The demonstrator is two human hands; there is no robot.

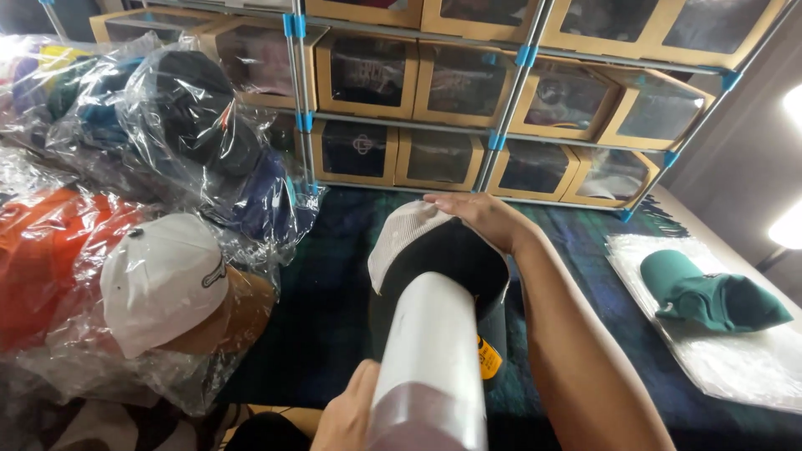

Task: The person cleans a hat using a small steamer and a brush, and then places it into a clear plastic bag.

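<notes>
A black cap with a white mesh back (pixel 434 250) is held up in the middle of the view. My right hand (pixel 480 215) grips its top edge from the far side. My left hand (pixel 347 413) at the bottom holds a white cylindrical handheld device (pixel 434 359), whose far end points into the black cap. A yellow tag (pixel 489 359) shows on the cap's right side.
A heap of caps in clear plastic bags fills the left, with a white and tan cap (pixel 167 284) in front. A folded green cap (pixel 710 296) lies on a plastic bag at the right. Cardboard window boxes (pixel 434 159) on a metal rack stand behind a dark green cloth (pixel 334 292).
</notes>
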